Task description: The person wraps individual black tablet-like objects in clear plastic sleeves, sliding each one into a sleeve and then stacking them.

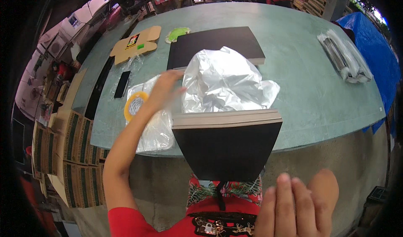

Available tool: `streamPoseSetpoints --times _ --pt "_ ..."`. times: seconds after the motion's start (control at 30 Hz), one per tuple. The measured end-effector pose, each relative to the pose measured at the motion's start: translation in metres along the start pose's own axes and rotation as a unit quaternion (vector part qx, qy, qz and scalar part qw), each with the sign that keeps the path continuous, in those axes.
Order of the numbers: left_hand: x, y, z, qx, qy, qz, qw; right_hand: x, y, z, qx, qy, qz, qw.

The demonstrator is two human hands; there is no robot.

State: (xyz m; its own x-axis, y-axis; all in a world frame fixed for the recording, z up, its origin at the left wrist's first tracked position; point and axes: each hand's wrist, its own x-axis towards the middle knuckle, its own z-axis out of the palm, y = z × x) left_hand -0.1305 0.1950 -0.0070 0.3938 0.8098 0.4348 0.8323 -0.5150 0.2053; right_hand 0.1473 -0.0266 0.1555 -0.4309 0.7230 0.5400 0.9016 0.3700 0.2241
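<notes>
A thick black book point(226, 146) rests tilted over the near edge of the green table point(310, 94), its pale page edge facing up and its lower end against my body. Behind it lies a crumpled silver foil bag point(222, 81), partly covering a second black book point(214, 46). My left hand point(163, 90), blurred, reaches over clear plastic bags point(155, 130) and touches the foil bag's left edge. My right hand point(296, 205) hovers low at the right, below the table edge, fingers together and holding nothing.
A yellow tape roll point(135, 104), a black phone point(122, 84), a flat cardboard box point(136, 44) and a green item point(177, 34) sit at the left. A wrapped bundle point(345, 56) lies far right by a blue tarp point(373, 48). Stacked cartons point(71, 153) stand beside the table.
</notes>
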Motion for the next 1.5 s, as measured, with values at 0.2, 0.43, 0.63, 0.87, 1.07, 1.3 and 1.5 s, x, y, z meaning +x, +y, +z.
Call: streamPoseSetpoints --times 0.2,0.43,0.63,0.87,1.07,1.3,1.5 --pt "0.026 0.016 0.058 -0.022 0.033 0.013 0.999 0.007 0.051 0.072 0.278 -0.051 -0.018 0.959" --pt "0.066 0.017 0.082 0.001 0.050 -0.006 0.999 0.003 0.060 0.183 0.350 -0.065 0.113 0.928" --pt "0.070 -0.005 0.066 -0.064 -0.033 0.072 0.995 -0.015 0.055 0.164 0.338 -0.025 0.115 0.934" --pt "0.040 0.035 0.043 -0.013 0.050 0.013 0.999 -0.020 0.054 0.154 0.333 -0.020 0.110 0.936" --pt "0.015 0.067 0.069 -0.180 0.088 0.112 0.973 -0.012 0.056 0.169 0.334 -0.009 0.121 0.935" --pt "-0.017 0.031 0.143 0.028 -0.028 0.148 0.988 -0.007 0.048 0.164 0.338 -0.010 0.096 0.936" --pt "0.011 0.007 0.067 -0.053 -0.078 -0.050 0.994 -0.010 0.048 0.170 0.335 0.007 0.121 0.934"
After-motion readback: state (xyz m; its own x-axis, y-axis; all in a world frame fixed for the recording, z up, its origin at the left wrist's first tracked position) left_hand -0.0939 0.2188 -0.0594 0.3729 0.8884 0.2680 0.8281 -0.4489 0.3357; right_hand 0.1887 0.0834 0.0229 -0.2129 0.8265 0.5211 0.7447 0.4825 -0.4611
